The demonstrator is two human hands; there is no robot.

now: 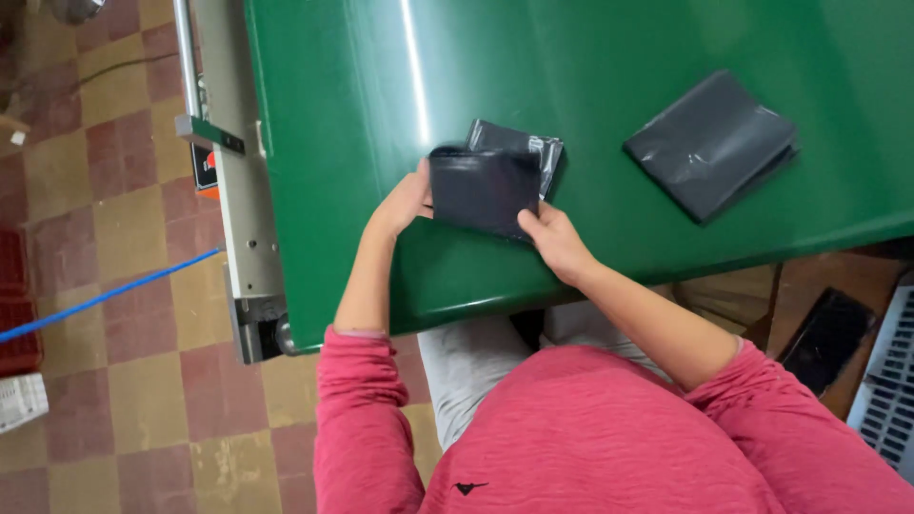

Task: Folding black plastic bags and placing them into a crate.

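Fingers [426, 187] of the left hand [405, 202] curl round the left edge of a folded black plastic bag [484, 188], while the right hand [557, 243] pinches its lower right corner. Both forearms reach forward, sleeves pushed up. The bag sits over the near part of the green worktop [609, 67], overlapping a second dark bag [533, 148]. Another folded grey bag [712, 143] lies well apart to the right.

The single head-worn camera looked steeply down, close over the green table [666, 238] edge and the person's red sleeves [362, 419] (checked floor [133, 314] at left); it seemed tilted, perhaps slightly toward the right.
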